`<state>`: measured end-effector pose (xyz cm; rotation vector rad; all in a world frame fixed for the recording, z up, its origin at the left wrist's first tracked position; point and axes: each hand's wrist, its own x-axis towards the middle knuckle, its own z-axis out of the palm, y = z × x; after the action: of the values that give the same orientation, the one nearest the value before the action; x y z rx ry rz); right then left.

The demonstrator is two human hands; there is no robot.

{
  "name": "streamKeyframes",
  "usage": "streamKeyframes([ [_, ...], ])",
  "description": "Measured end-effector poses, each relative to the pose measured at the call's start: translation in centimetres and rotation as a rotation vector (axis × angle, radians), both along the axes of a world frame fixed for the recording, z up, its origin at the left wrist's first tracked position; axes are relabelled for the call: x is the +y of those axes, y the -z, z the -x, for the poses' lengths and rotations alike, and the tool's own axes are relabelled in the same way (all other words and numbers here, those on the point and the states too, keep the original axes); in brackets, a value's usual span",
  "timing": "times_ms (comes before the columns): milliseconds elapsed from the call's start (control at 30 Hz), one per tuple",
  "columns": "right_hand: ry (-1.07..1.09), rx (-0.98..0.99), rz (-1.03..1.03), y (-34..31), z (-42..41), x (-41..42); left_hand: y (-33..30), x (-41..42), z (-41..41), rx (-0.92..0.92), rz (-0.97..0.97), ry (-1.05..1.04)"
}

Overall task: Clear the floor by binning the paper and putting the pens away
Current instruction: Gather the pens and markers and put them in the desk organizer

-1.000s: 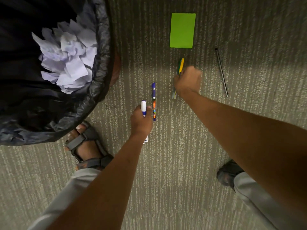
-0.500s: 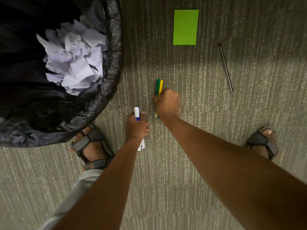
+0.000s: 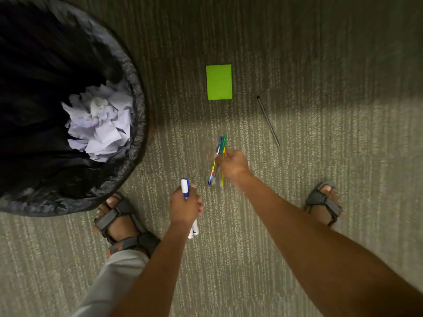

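My left hand (image 3: pixel 185 205) is shut on a white marker with a blue cap (image 3: pixel 185 186), held above the carpet. My right hand (image 3: pixel 232 164) grips a bunch of pens (image 3: pixel 218 156): a multicoloured one, a green one and a yellow one, lifted off the floor. A thin black pen (image 3: pixel 268 121) lies on the carpet to the right. A bright green sheet of paper (image 3: pixel 219 82) lies flat further ahead. The bin (image 3: pixel 137 115), lined with a black bag, stands at the left and holds crumpled white paper (image 3: pixel 100 122).
My two sandalled feet stand on the striped carpet, the left foot (image 3: pixel 121 223) beside the bin and the right foot (image 3: pixel 324 202) at the right. A grey trouser leg (image 3: pixel 112 282) shows at the bottom.
My right hand picked up the multicoloured pen along with the green and yellow ones and lifted the bunch. The view has risen away from the floor. The left hand keeps its marker.
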<state>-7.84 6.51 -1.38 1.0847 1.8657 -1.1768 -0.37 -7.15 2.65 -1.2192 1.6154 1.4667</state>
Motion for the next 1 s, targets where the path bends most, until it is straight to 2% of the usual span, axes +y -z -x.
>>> streamKeyframes([
  [100,0.309,0.03,0.329,-7.0,-0.5,4.2,-4.6,1.9,1.3,0.038,-0.032,0.005],
  [267,0.527,0.183,0.697,-20.3,-1.2,10.8,-15.4,6.7,4.4,0.194,-0.145,0.115],
  [367,0.657,0.29,0.736,-28.7,-0.9,14.1,-24.0,9.8,7.0,0.287,-0.232,0.122],
  [500,0.696,0.421,0.795,-40.3,0.1,18.3,-36.1,14.3,10.4,0.343,-0.412,0.067],
  [667,0.76,0.522,0.922,-53.5,0.5,24.1,-49.8,20.9,13.8,0.36,-0.567,0.158],
  [833,0.738,0.596,0.936,-63.2,0.3,31.6,-60.2,27.8,16.0,0.39,-0.687,0.12],
  [1000,0.738,0.624,0.897,-70.7,0.1,39.5,-67.5,35.4,16.7,0.369,-0.745,0.153],
])
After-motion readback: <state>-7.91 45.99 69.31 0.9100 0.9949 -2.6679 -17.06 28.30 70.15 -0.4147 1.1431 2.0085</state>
